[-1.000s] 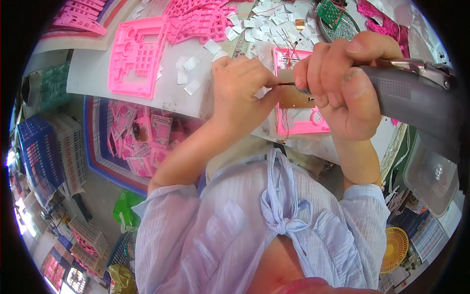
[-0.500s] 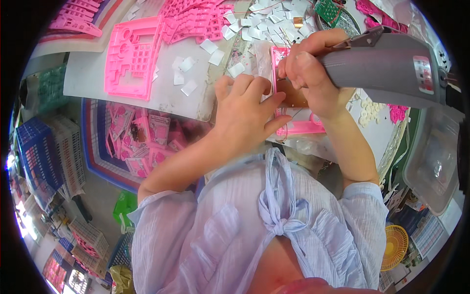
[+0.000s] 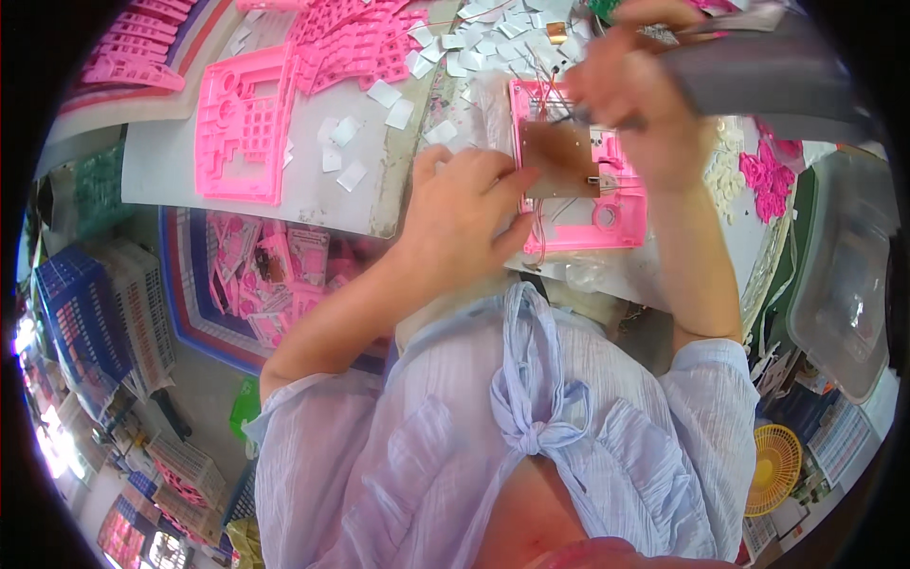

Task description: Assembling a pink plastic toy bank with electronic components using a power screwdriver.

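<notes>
A pink plastic case (image 3: pixel 626 228) lies on the table in front of me, with a brown circuit board (image 3: pixel 561 163) in it and thin wires at its far end. My left hand (image 3: pixel 464 204) rests at the case's left edge, index finger and thumb spread apart and touching the rim, the other fingers curled. Above the case's far right part, my right hand (image 3: pixel 645 104) is closed round a large grey handheld power tool (image 3: pixel 768 76). Hand and tool are smeared by motion. A thin dark tip shows over the board's upper edge; whether it touches is unclear.
Another pink case part (image 3: pixel 242 133) lies to the left, below a heap of pink pieces (image 3: pixel 355 43). White square pads (image 3: pixel 474 47) are scattered at the back. A blue-rimmed basket (image 3: pixel 185 284) of pink parts stands lower left. Pale round pieces (image 3: pixel 725 180) lie at right.
My right hand and the grey tool have moved up, away from me, uncovering the brown board. My left hand has stayed at the case edge. The whole view has shifted slightly.
</notes>
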The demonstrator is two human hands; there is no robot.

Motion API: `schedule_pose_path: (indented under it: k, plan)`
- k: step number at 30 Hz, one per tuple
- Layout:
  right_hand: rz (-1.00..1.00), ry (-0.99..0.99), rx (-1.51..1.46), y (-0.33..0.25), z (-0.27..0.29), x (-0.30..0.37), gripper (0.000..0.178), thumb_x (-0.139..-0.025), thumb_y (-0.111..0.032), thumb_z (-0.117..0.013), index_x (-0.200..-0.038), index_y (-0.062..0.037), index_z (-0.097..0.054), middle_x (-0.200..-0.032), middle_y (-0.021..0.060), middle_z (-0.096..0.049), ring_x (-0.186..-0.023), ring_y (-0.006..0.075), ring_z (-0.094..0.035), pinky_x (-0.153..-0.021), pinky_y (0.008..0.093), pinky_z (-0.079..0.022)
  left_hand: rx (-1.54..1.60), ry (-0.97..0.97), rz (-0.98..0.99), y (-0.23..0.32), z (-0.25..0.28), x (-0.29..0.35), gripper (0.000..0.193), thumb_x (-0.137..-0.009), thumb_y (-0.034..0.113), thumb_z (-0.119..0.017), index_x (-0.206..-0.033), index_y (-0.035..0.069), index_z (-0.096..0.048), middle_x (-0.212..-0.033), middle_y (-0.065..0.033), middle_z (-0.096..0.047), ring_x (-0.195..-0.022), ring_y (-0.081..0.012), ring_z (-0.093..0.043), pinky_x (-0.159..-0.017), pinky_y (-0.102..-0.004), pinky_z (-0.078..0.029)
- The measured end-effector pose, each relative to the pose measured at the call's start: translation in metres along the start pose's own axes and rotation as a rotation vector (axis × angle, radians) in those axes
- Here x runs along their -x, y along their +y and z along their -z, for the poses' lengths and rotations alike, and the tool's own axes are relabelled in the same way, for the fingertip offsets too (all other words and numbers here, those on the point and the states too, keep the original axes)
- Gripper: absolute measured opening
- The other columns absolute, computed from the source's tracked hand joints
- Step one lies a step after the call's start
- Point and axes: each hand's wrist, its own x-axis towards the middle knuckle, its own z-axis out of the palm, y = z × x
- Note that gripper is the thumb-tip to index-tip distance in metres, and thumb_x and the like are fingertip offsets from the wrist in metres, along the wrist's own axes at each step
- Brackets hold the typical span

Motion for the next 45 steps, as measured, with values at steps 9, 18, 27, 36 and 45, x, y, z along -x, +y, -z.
schedule_pose_path:
  k: [9,18,27,36,45]
  plan:
    - [-0.107,0.390,1.115,-0.042,-0.013,0.065,0.022,-0.077,-0.005,-0.075,-0.098,-0.0058,-0.067,-0.099,0.0034,-0.065,-0.101,0.0226,-0.057,-0.084,0.0354,-0.048,0.129,0.098,0.084,0.016,-0.003,0.005,0.061,-0.069,0.029,-0.087,-0.113,0.003,-0.054,-0.093,-0.0084,-0.057,-0.082,-0.0264,-0.055,-0.076,-0.0392,-0.039]
    - [0.060,-0.391,1.258,-0.002,-0.014,0.092,0.015,-0.074,-0.013,-0.073,-0.088,-0.0122,-0.067,-0.096,0.0003,-0.063,-0.100,0.0258,-0.057,-0.082,0.0395,-0.047,0.333,-0.140,0.564,0.046,-0.012,0.037,0.038,-0.081,0.008,-0.076,-0.111,0.004,-0.053,-0.082,-0.0063,-0.060,-0.073,-0.0214,-0.057,-0.075,-0.0376,-0.045]
    - [-0.229,0.046,0.960,-0.010,-0.004,0.089,0.013,-0.077,-0.010,-0.071,-0.090,-0.0088,-0.070,-0.082,0.0015,-0.064,-0.089,0.0211,-0.055,-0.073,0.0339,-0.047,0.024,0.131,-0.025,-0.001,0.009,-0.042,0.016,-0.079,0.012,-0.074,-0.094,0.012,-0.070,-0.091,-0.0013,-0.067,-0.089,-0.0242,-0.062,-0.081,-0.0421,-0.043]
    - [-0.401,0.239,0.778,-0.017,0.002,0.096,0.015,-0.082,-0.012,-0.073,-0.095,-0.0047,-0.070,-0.088,0.0078,-0.062,-0.084,0.0168,-0.057,-0.069,0.0272,-0.049,0.267,-0.057,-0.017,0.011,-0.019,-0.062,0.013,-0.079,0.010,-0.075,-0.092,0.010,-0.073,-0.091,0.0002,-0.066,-0.084,-0.0178,-0.058,-0.083,-0.0362,-0.035]
    - [-0.442,0.209,0.764,-0.016,-0.004,0.092,0.014,-0.081,-0.011,-0.074,-0.090,-0.0034,-0.068,-0.080,0.0062,-0.061,-0.070,0.0145,-0.057,-0.061,0.0280,-0.049,0.248,-0.080,0.002,0.010,-0.009,-0.057,0.017,-0.078,0.011,-0.076,-0.095,0.010,-0.073,-0.094,-0.0009,-0.067,-0.087,-0.0183,-0.059,-0.084,-0.0353,-0.035]
